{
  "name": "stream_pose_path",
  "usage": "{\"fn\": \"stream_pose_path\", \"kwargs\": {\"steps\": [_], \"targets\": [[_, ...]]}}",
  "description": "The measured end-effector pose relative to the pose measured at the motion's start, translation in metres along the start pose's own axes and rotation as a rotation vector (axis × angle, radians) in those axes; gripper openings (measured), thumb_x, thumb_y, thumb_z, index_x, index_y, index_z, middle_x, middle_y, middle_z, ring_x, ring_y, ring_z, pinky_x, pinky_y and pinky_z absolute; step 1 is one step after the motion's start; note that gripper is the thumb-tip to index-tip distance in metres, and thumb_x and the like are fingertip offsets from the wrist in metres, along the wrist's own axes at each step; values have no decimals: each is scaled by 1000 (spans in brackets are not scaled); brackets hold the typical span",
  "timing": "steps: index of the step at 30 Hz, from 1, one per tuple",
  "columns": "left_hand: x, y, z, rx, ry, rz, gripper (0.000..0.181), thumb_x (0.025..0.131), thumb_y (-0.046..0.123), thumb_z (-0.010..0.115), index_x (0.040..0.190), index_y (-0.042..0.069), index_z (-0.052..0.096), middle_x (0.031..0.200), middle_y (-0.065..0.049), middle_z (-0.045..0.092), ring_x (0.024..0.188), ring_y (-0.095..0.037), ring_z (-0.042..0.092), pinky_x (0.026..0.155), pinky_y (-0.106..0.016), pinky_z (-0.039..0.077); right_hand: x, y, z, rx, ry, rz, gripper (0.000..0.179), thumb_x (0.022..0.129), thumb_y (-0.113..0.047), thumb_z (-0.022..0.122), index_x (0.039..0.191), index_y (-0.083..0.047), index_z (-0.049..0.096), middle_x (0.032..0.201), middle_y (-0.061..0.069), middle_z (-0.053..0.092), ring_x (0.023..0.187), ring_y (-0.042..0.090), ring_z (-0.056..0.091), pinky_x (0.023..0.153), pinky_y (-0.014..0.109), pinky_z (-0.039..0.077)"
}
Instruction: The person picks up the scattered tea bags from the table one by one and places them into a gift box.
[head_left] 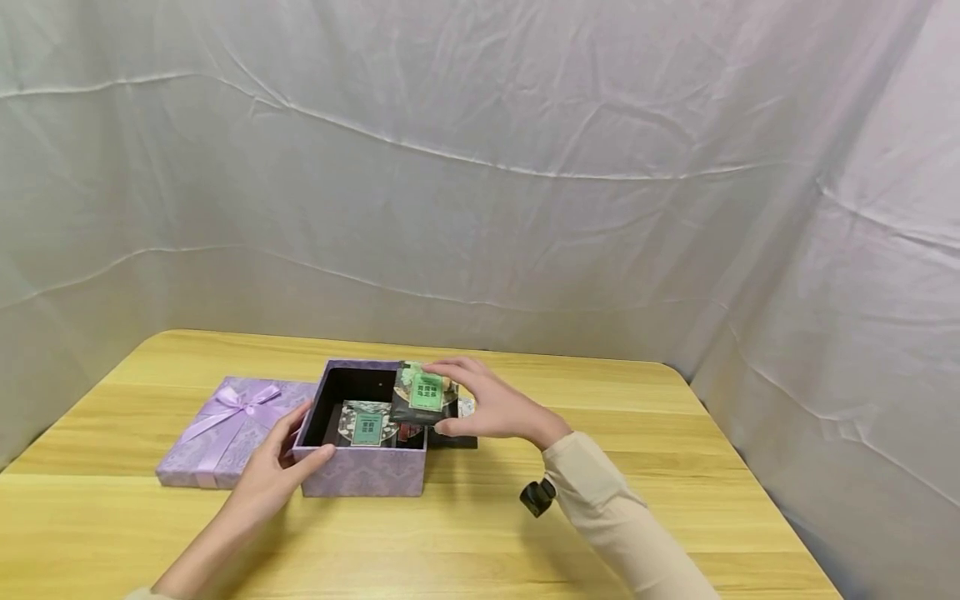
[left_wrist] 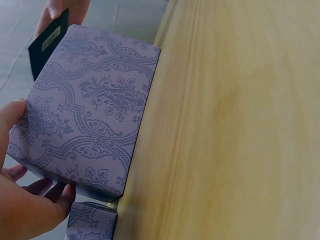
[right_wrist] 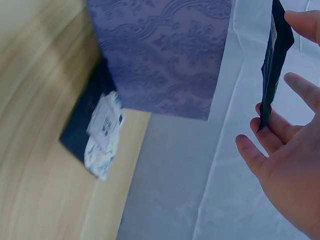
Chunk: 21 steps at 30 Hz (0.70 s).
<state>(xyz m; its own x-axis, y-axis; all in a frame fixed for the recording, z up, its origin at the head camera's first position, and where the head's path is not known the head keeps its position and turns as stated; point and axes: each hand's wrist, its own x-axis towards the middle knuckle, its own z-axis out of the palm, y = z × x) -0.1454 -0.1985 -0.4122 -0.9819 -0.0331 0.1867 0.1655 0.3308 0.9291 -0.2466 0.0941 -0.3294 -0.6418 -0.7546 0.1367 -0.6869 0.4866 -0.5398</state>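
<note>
An open purple patterned box (head_left: pixel 363 475) stands on the table. My left hand (head_left: pixel 273 467) grips its near left corner, thumb on the front wall and fingers along the left side, as the left wrist view shows too. Over the box's right rim, my right hand (head_left: pixel 498 407) pinches a black tea packet with a green label (head_left: pixel 426 393) between thumb and fingers. The right wrist view has this packet (right_wrist: pixel 275 65) edge-on. Inside the box lies another tea packet with a teal label (head_left: pixel 366 425), and a bit of red shows beside it.
Left of the box lies its purple lid (head_left: pixel 225 429) with a ribbon bow. A dark packet with a white printed patch (right_wrist: pixel 105 127) lies on the wooden table (head_left: pixel 600 417) against the box's right side, partly hidden. Pale cloth (head_left: pixel 480 208) hangs behind the table.
</note>
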Motion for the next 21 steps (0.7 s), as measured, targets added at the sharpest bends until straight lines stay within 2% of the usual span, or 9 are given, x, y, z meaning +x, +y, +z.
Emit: {"fn": "stream_pose_path", "kwargs": {"steps": [14, 21], "targets": [[0, 0, -1, -5, -1, 4, 73, 93, 13, 65, 151, -1, 23, 145, -33, 33, 119, -43, 49, 83, -9, 39, 27, -16, 7, 52, -32, 27, 76, 83, -36, 71, 150, -27, 36, 153, 1, 28, 135, 20, 31, 104, 53, 32], [0, 0, 0, -10, -6, -4, 74, 93, 14, 65, 152, 0, 22, 145, -33, 34, 118, -43, 49, 83, -11, 40, 38, -20, 14, 72, -43, 17, 75, 83, -34, 71, 150, -24, 38, 153, 3, 30, 134, 21, 33, 105, 51, 33]]}}
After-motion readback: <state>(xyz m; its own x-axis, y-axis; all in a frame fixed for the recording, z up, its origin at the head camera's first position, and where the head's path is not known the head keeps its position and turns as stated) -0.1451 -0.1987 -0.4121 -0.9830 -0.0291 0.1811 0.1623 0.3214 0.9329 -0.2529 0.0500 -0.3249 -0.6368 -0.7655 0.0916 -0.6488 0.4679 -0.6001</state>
